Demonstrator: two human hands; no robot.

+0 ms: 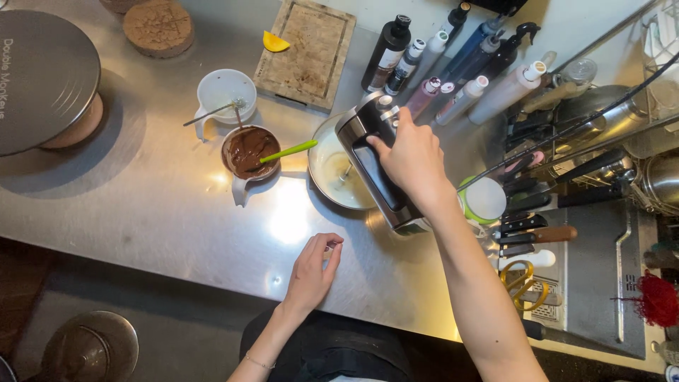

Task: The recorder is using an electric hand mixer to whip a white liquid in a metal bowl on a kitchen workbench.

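Note:
My right hand (pixel 412 160) grips the handle of a black and silver hand mixer (pixel 373 164), held over a metal bowl (pixel 327 180) of pale liquid with its beaters down in it. My left hand (pixel 312 271) rests on the steel counter (pixel 163 212) near the front edge, fingers loosely curled, holding nothing. Left of the metal bowl stands a white cup of chocolate mixture (pixel 247 154) with a green spatula (pixel 290 151) in it. Behind that is an empty white cup (pixel 225 93) holding a spoon.
A wooden cutting board (pixel 308 49) with a yellow scraper (pixel 274 42) lies at the back. Several bottles (pixel 453 64) lean at the back right. Knives and scissors (pixel 527 279) fill a rack at the right. A round cake (pixel 158 27) and a turntable (pixel 42 78) sit at the left.

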